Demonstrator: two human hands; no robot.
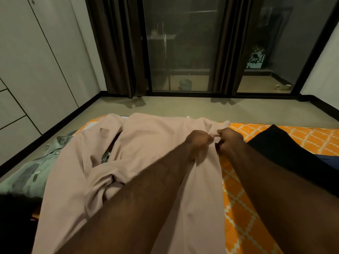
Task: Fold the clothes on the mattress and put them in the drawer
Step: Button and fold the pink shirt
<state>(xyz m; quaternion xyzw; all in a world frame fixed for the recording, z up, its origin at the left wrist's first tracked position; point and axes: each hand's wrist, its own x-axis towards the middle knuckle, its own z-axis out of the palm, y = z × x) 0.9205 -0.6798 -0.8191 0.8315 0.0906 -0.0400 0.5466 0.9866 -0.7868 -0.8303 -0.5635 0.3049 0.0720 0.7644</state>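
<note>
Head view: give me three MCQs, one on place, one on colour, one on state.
1. Where is the green patterned garment relative to the pink garment?
A) to its left, partly under it
B) to its right
C) folded on top of it
2. Colour of the mattress sheet?
A) blue
B) orange with a white lattice
C) plain grey
3. What are the left hand and right hand doing?
A) lying flat and open
B) both pinching the pink garment's edge
C) hanging idle

Answers: A, green cloth shows past the pink's left edge. B, orange lattice shows beside the arms. B, curled fingers meet on the pink cloth.
</note>
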